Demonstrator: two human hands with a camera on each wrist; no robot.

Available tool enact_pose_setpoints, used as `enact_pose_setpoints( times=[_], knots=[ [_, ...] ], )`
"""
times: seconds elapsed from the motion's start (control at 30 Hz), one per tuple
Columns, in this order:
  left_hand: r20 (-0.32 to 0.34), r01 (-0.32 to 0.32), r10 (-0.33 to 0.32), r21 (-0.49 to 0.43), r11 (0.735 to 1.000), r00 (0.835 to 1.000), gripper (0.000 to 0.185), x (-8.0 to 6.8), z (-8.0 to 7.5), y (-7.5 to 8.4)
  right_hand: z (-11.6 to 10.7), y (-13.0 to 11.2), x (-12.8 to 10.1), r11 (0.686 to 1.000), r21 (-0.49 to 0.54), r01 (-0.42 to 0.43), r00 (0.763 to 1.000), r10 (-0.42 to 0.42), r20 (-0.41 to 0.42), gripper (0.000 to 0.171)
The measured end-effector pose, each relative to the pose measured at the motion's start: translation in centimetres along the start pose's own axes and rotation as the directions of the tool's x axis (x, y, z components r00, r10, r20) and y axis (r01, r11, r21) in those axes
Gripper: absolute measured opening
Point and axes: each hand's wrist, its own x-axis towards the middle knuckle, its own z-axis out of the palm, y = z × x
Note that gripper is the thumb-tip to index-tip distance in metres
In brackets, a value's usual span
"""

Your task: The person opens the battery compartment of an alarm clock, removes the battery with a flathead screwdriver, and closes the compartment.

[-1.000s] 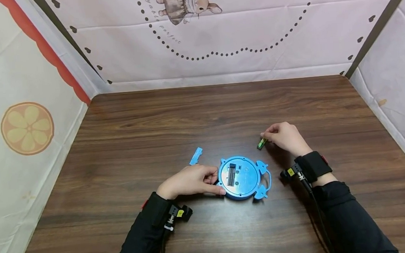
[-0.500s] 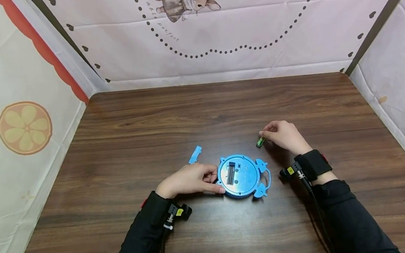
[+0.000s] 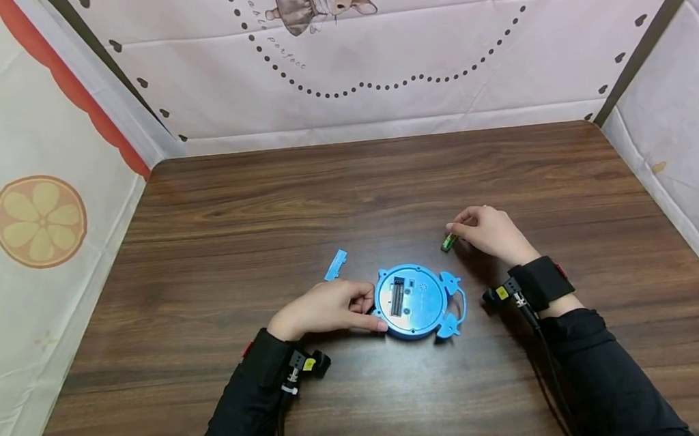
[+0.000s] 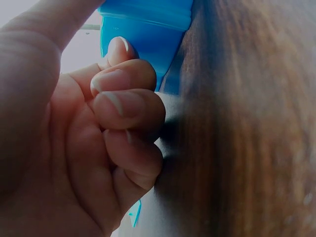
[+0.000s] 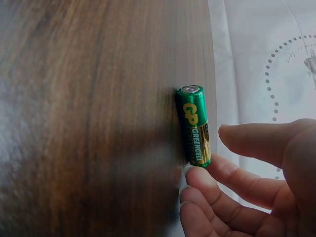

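A blue twin-bell alarm clock (image 3: 420,301) lies face down on the wooden table, its bells and handle pointing right. On its back shows an uncovered battery slot (image 3: 397,296). My left hand (image 3: 335,308) grips the clock's left edge, thumb over the rim and the other fingers curled beneath. In the left wrist view, a fingertip rests against the blue casing (image 4: 148,39). Behind and to the right of the clock, a green GP battery (image 5: 196,126) lies on the table. My right hand (image 3: 491,235) is at it, fingertips right by its near end, with a gap between thumb and battery.
The blue battery cover (image 3: 335,265) lies on the table behind my left hand. Printed cloth walls (image 3: 373,52) rise along the back and both sides of the table (image 3: 298,194). Camera cables (image 3: 546,367) trail from both wrists.
The view has shifted slightly, moving everything a little up and left in it. Hands, clock, battery and cover keep their places relative to one another.
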Motion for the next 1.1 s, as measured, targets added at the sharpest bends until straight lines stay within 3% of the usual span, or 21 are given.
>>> enact_pose_setpoints(
  times=[0.43, 0.67, 0.9, 1.1],
  knots=[
    [0.000, -0.003, 0.003, -0.011, 1.000, 1.000, 0.043, 0.2, 0.0, -0.3, -0.5, -0.8, -1.6, 0.999, -0.025, 0.033, 0.999, -0.033, -0.027, 0.041],
    [-0.002, -0.011, 0.011, -0.005, 1.000, 1.000, 0.043, 0.2, 0.1, -0.3, -0.2, -1.6, -3.8, 0.993, 0.031, 0.112, 0.994, -0.111, -0.019, 0.033],
    [-0.014, -0.010, 0.010, 0.003, 1.000, 1.000, 0.042, 0.2, 0.2, -0.3, 1.5, -2.5, -4.8, 0.969, 0.012, 0.245, 0.967, -0.245, 0.075, 0.026],
    [-0.009, -0.005, 0.005, -0.014, 1.000, 1.000, 0.041, 0.1, 0.1, -0.3, 2.7, -3.0, -4.7, 0.964, 0.003, 0.266, 0.951, -0.263, 0.162, 0.026]
  ],
)
